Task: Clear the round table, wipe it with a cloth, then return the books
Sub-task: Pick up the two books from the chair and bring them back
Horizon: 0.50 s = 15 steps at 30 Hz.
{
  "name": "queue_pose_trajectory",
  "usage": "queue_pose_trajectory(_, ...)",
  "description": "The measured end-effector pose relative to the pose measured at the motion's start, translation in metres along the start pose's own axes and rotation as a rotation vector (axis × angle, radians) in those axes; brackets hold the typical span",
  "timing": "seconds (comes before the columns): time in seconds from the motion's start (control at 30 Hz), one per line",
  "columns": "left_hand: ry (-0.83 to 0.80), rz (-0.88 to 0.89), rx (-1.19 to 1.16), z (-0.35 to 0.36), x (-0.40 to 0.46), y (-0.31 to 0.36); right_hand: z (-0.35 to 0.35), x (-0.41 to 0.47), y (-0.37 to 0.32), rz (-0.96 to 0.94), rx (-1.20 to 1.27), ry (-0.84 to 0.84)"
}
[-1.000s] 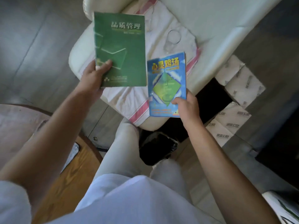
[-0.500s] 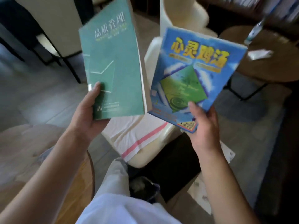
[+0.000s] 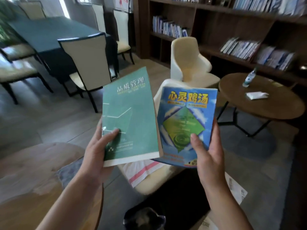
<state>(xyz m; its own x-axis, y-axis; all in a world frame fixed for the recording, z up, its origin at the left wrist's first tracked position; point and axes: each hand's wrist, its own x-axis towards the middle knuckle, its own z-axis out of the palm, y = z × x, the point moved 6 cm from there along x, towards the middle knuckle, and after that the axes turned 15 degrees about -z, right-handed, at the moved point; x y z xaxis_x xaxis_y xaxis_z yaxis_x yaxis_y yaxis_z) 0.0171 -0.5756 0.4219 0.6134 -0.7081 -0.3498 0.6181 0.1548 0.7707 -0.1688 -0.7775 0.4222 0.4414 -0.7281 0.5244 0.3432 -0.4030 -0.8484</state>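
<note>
My left hand (image 3: 98,151) grips a green book (image 3: 131,105) by its lower left corner, thumb on the cover. My right hand (image 3: 207,151) grips a blue book (image 3: 186,120) with a yellow title by its lower right edge. Both books are held up side by side in front of me. The round wooden table (image 3: 29,188) lies at the lower left, under my left forearm. A white cloth with a pink stripe (image 3: 141,171) lies on the cream chair seat (image 3: 154,183) below the books.
A second round table (image 3: 274,107) at the right carries a bottle (image 3: 249,78) and a white packet (image 3: 255,95). Bookshelves (image 3: 232,39) fill the back wall. A cream armchair (image 3: 187,60) stands behind, a long dark table (image 3: 49,34) with chairs at the far left.
Both hands have lifted the books up from the chair seat, and my view has swung upward from the floor and chair to the room and bookshelves.
</note>
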Motion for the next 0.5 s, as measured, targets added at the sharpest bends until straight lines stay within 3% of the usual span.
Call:
queue_pose_trajectory(0.27,-0.026,0.08,0.033,-0.053,-0.072,0.033,0.048,-0.025,-0.035,0.052,0.086,0.004)
queue_pose_trajectory(0.5,0.009,0.015,-0.184,-0.139,-0.151,0.038,0.125,-0.088,-0.066,0.09,0.185,-0.039)
